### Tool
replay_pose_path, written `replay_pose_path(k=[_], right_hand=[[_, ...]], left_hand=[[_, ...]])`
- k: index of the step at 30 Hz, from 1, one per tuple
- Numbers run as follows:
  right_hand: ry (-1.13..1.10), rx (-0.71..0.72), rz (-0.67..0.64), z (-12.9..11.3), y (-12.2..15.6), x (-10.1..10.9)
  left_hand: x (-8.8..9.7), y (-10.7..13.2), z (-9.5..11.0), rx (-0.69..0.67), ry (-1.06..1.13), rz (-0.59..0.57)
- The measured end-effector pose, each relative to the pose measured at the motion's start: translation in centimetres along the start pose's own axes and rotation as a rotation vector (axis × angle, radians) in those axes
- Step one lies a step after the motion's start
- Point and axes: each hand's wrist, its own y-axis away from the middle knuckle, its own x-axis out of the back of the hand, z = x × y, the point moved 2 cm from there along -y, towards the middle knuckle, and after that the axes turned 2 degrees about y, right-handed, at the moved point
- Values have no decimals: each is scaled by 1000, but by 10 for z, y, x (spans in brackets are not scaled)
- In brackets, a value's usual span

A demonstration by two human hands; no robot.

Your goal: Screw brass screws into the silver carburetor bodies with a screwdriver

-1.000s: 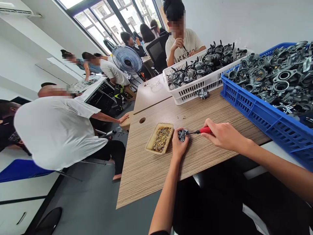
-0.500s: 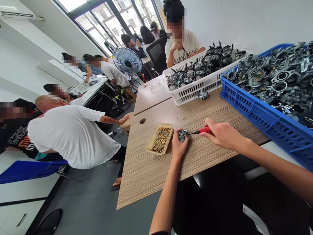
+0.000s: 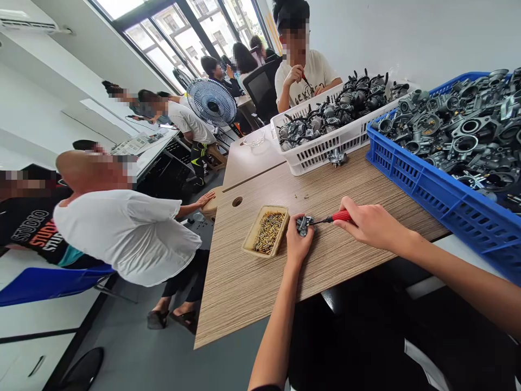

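My left hand (image 3: 299,241) is closed around a small grey metal carburetor (image 3: 303,224), resting near the table top. In my right hand (image 3: 368,224) is a screwdriver (image 3: 341,216) with a red handle, gripped by thumb and fingers. Its dark shaft points left, and the tip meets the carburetor's right side; the exact contact spot is too small to make out. Just left of my left hand stands a shallow plastic tub (image 3: 248,243) holding many small brass-coloured parts (image 3: 268,232). Two tiny pieces lie on the wood beyond the carburetor.
A white crate (image 3: 309,161) of carburetors and a blue crate (image 3: 431,198) of metal carburetor bodies stand on the wood-grain table (image 3: 240,304). One loose carburetor (image 3: 337,157) sits against the white crate. A co-worker (image 3: 305,76) sits opposite; a person in white (image 3: 134,228) sits left.
The person in white at the left has turned and shifted slightly, with both feet now showing. The co-worker opposite raised their head a little. My hands, screwdriver and carburetor look unchanged.
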Motion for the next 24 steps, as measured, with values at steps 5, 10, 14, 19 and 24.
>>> replay_pose_path(k=[5,10,14,19,24], right_hand=[[-5,-1,-11,0,0,0],[-11,4,-10,0,0,0],[-12,-2,-12,0,0,0],[-27,-2,3,0,0,0],[-39,2,13,0,0,0]], left_hand=[[0,-1,0,-4,-7,2],[0,-1,0,3,-3,-1],[0,-1,-1,16,-5,-2],[0,-1,-1,15,-5,-6],[0,-1,0,17,-4,-6]])
